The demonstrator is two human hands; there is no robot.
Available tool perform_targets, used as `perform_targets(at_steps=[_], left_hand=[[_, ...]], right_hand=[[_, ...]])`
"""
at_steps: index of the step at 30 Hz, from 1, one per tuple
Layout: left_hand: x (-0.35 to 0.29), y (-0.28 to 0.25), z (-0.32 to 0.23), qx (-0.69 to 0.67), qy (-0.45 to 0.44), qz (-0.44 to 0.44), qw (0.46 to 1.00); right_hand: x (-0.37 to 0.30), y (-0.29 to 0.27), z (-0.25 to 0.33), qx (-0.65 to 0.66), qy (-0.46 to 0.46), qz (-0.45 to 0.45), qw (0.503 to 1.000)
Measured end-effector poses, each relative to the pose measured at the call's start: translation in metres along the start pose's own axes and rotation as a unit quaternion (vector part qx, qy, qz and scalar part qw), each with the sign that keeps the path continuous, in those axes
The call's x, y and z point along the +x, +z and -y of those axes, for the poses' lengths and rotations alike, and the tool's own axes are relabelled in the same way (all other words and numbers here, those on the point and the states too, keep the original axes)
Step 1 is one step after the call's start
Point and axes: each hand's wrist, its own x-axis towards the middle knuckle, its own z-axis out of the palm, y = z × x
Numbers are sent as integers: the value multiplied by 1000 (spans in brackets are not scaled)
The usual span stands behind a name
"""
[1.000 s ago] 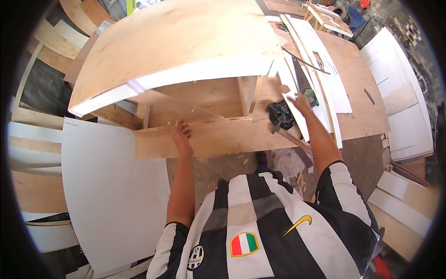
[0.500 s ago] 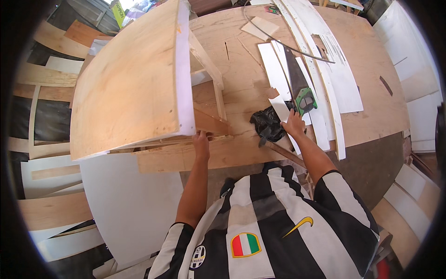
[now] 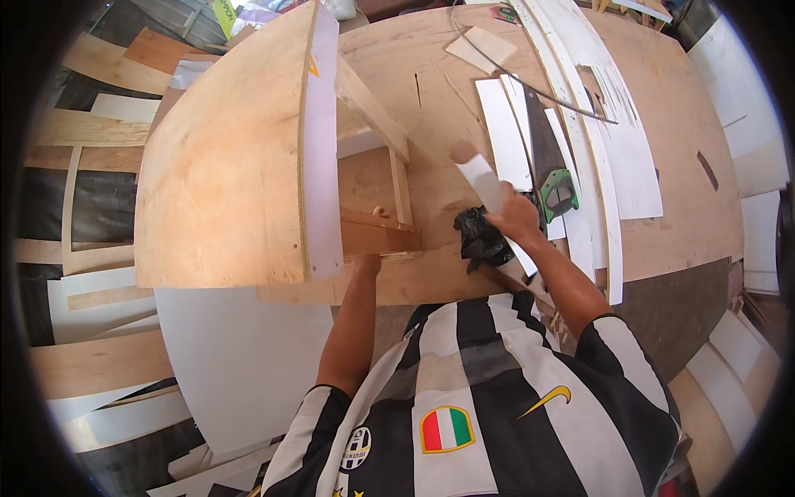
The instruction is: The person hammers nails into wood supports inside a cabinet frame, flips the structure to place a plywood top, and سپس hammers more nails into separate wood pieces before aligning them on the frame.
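A large plywood box-like frame [image 3: 224, 166] with a pale lilac edge stands on the left of the worktable. My left hand [image 3: 368, 263] is closed around its lower wooden rail [image 3: 377, 238]; fingertips show over the rail's far side. My right hand [image 3: 515, 214] grips a narrow white strip [image 3: 484, 184] with a brown end, tilted up off the table. Close beside that hand lie a crumpled black plastic bag [image 3: 482, 234] and a handsaw with a green handle [image 3: 559, 195].
Long white boards [image 3: 571, 124] run along the right of the plywood worktable [image 3: 679, 124], with a thin curved rod [image 3: 538, 91] across them. A small wood offcut [image 3: 480, 50] lies at the back. Stacked panels [image 3: 95, 306] line the left side.
My right hand has raised the white strip and swung its far end left. The plywood frame has turned a little, and my left hand has shifted slightly right along with it.
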Motion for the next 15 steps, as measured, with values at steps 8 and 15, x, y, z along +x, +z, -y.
perform_targets(at_steps=[8, 15], left_hand=[[12, 28, -96, -84, -32, 143, 986], [45, 15, -86, -80, 90, 179, 976]], right_hand=[[17, 1, 118, 123, -228, -135, 956], [39, 51, 190, 51, -275, -184, 942]])
